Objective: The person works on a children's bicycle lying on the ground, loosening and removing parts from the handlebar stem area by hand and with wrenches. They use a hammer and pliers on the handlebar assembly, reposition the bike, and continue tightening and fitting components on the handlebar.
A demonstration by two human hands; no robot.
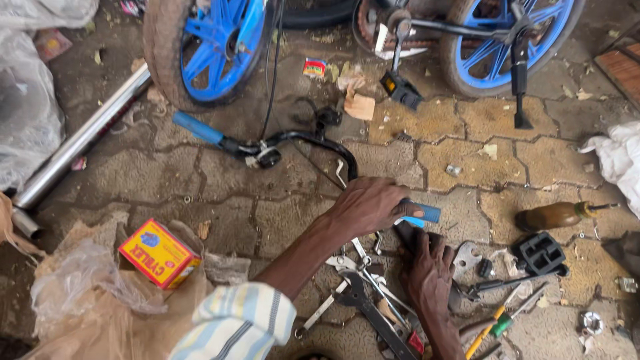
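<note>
Littered paving point(467, 133): left hand point(370, 203) clasps the handlebar point(307, 139)'s blue end; right hand point(427, 273), at five o'clock, clasps nothing, fingers spread over tools point(363, 293), could get nicked.

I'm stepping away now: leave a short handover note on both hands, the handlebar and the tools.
Left hand: closed around the handlebar at its near blue grip.
Right hand: resting on the tool pile; whether it holds anything is unclear.
Handlebar lies on the paving, off the upturned bicycle; far blue grip on.
Done: near grip partly on.
Left: nothing more is visible.
</note>
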